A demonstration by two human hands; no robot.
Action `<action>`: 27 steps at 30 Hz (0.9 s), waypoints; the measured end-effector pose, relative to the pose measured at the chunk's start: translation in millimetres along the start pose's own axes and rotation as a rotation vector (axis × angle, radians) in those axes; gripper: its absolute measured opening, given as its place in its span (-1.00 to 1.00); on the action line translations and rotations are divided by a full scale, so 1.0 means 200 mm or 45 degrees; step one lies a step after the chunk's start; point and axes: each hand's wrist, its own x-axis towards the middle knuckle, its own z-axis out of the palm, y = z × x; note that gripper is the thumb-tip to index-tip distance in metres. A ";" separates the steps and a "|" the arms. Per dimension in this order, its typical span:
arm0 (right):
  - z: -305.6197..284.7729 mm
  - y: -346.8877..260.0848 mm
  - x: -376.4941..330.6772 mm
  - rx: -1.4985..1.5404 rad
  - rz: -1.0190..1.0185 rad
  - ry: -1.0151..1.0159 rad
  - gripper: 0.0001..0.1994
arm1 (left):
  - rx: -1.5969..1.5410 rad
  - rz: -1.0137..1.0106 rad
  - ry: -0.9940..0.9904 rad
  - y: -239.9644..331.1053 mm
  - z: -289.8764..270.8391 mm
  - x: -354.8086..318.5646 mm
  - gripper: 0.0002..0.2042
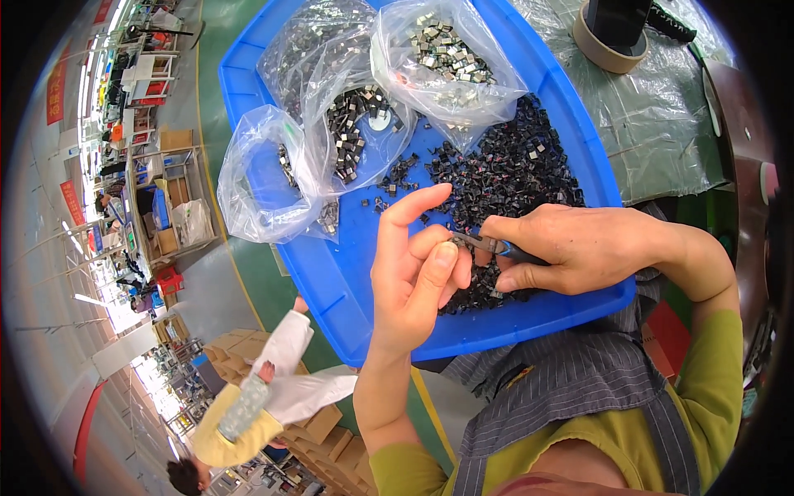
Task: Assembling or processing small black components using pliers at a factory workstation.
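Observation:
My left hand (418, 277) is closed over the blue tray, thumb and index finger pinching a small dark part (455, 239) mostly hidden by the fingertips. My right hand (571, 248) is wrapped round a pair of small pliers or cutters (490, 245) with dark handles. Their tips meet the left fingertips at that small part. Beneath both hands spreads a loose pile of small black parts (529, 157) in the blue tray (347, 289).
Clear plastic bags of small metal-and-black parts (447, 50) lie at the tray's far side. A tape roll (608, 50) sits on a plastic-covered table (653, 132) to the right. On the left, a person in yellow (236, 422) is near cardboard boxes (331, 446) and shelving.

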 end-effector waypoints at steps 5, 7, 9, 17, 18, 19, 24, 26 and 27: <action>0.01 0.02 -0.01 0.040 -0.022 0.003 -0.66 | -0.005 -0.064 -0.042 0.01 0.00 0.00 -0.60; 0.01 0.00 -0.01 0.014 -0.004 0.030 -0.66 | 0.014 -0.036 -0.049 -0.01 -0.01 0.00 -0.60; 0.00 -0.01 -0.01 -0.030 0.011 0.054 -0.67 | 0.034 -0.006 -0.058 -0.01 0.00 0.01 -0.60; 0.02 0.00 -0.01 -0.125 0.088 0.166 -0.68 | 0.694 0.047 0.103 -0.01 0.01 0.02 -0.90; 0.03 0.01 -0.01 -0.107 0.072 0.178 -0.68 | 0.854 0.180 0.166 -0.03 0.01 0.01 -0.92; 0.03 0.00 -0.01 -0.088 0.055 0.189 -0.68 | 0.858 0.180 0.169 -0.04 0.02 0.00 -0.92; 0.04 0.02 -0.01 0.029 0.000 0.214 -0.69 | 1.542 0.845 0.310 -0.08 0.02 0.03 -0.86; 0.03 0.01 -0.02 0.115 -0.037 0.209 -0.70 | 1.627 0.903 0.307 -0.08 0.02 0.03 -0.83; 0.02 0.00 -0.02 0.162 -0.008 0.191 -0.70 | 1.684 0.941 0.317 -0.08 0.03 0.03 -0.83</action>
